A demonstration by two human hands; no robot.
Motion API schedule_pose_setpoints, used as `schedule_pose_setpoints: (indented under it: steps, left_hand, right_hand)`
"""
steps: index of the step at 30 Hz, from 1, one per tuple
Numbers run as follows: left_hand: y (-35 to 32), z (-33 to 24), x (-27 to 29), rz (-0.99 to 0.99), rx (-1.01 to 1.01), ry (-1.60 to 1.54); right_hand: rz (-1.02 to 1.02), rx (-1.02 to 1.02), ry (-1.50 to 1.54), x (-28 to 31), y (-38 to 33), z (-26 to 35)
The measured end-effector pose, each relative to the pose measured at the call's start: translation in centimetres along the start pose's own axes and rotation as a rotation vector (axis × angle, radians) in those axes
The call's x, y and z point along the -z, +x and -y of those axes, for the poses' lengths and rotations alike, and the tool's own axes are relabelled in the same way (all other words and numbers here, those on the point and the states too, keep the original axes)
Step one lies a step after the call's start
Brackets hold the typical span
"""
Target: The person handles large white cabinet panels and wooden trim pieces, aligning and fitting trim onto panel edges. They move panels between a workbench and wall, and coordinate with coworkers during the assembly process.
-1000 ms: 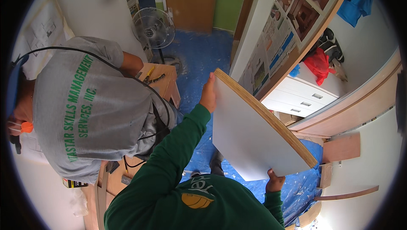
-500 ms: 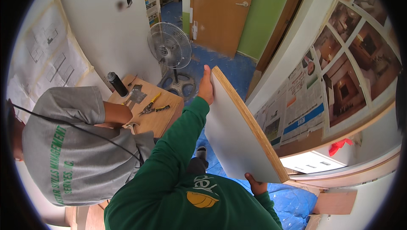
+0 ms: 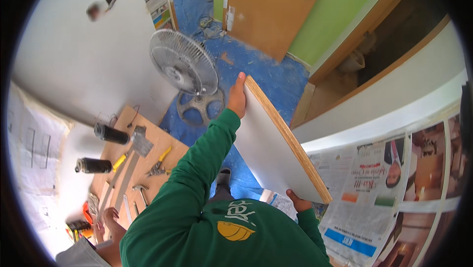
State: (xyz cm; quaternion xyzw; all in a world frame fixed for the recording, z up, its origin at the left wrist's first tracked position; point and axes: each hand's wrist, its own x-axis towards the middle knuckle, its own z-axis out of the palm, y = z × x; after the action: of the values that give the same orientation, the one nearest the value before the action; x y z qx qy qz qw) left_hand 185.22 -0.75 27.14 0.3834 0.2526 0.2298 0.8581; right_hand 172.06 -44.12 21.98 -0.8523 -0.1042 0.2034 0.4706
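A thick board (image 3: 273, 144) with a white face and a bare plywood edge hangs tilted in front of me, held between my two hands. My left hand (image 3: 237, 98) is closed on its far upper end, the thumb along the edge. Lower down, my right hand (image 3: 298, 202) grips the near corner, its thumb at the edge and the other fingers mostly hidden. Both my arms are in green sleeves.
Left of me is a wooden worktable (image 3: 162, 139) with snips (image 3: 160, 162), a hammer (image 3: 141, 194) and dark bottles (image 3: 93, 165). A co-worker's hand (image 3: 111, 215) is over it. Ahead stand a pedestal fan (image 3: 180, 65) and a brown door (image 3: 276, 11); newspaper (image 3: 359, 188) covers the right side.
My view has turned right and moved forward, toward the fan and door. The co-worker has slid to the lower left. The board stays in both my hands, held much the same way.
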Motion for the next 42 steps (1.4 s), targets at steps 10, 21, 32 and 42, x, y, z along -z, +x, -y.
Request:
schedule_pose_setpoints:
  steps: [10, 21, 32, 42]
  left_hand:
    - [18.5, -1.0, -7.4, -0.126, -0.218, 0.008]
    - [36.5, -7.1, -14.4, -0.482, -0.301, -0.144]
    - [57.8, -9.4, -13.6, -0.559, -0.337, -0.322]
    - [66.2, -10.7, -14.8, -0.855, -0.492, -0.444]
  right_hand:
    - [0.083, 0.108, 0.132, 5.0, 26.9, 1.0]
    - [0.182, 0.105, 0.372, 7.2, 58.1, 6.2]
    - [0.347, 0.074, 0.003, 9.5, 81.7, 19.4]
    - [0.631, 0.263, -0.311, 8.3, 104.1, 25.0]
